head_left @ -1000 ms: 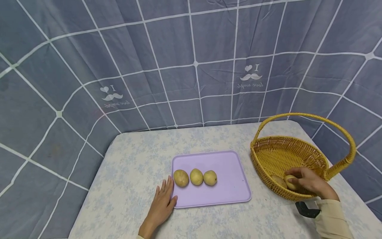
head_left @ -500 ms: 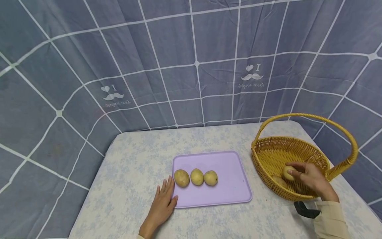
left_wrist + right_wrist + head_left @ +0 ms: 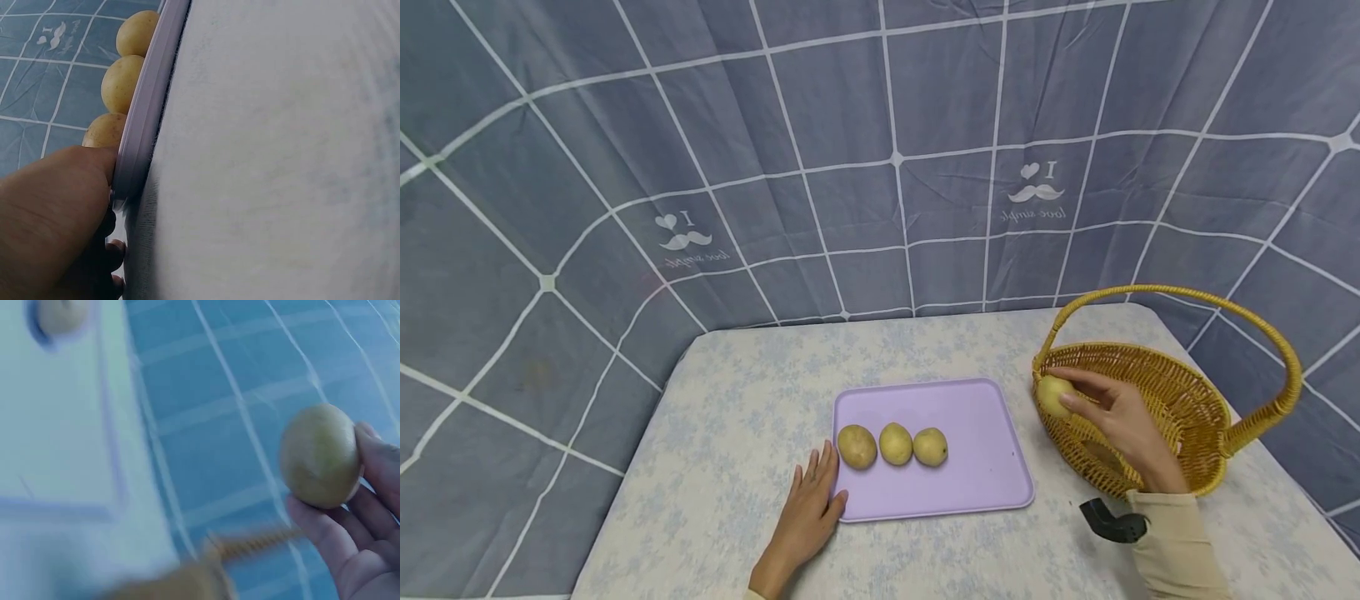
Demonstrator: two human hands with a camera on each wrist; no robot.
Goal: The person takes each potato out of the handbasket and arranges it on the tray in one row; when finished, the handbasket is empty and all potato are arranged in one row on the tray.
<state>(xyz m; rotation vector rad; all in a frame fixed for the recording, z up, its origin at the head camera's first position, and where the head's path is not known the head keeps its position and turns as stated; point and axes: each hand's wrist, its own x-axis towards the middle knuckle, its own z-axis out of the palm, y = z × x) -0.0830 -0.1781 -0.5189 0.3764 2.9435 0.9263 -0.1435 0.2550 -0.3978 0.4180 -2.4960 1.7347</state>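
My right hand (image 3: 1127, 417) pinches a round yellowish potato (image 3: 1055, 397) between thumb and fingers, over the left side of the wicker basket (image 3: 1206, 392). The right wrist view shows the held potato (image 3: 322, 456) up close. Inside the basket, below my wrist, another potato (image 3: 1101, 454) is partly hidden. My left hand (image 3: 805, 512) lies with straight fingers along the left edge of the lilac tray (image 3: 977, 467). In a row on the tray sit a larger brownish potato (image 3: 857, 447), a yellow potato (image 3: 896, 444) and a third potato (image 3: 931, 447).
The basket's tall arched handle (image 3: 1180, 290) rises over it at the right of the table. A floral cloth (image 3: 737, 417) covers the table. A blue-grey checked curtain (image 3: 850, 200) hangs behind. A black camera mount (image 3: 1112, 523) sticks out from my right wrist.
My right hand has lifted the potato from the basket's bottom and carried it up and left to the basket's left rim. The left hand and the tray's potatoes have stayed put.
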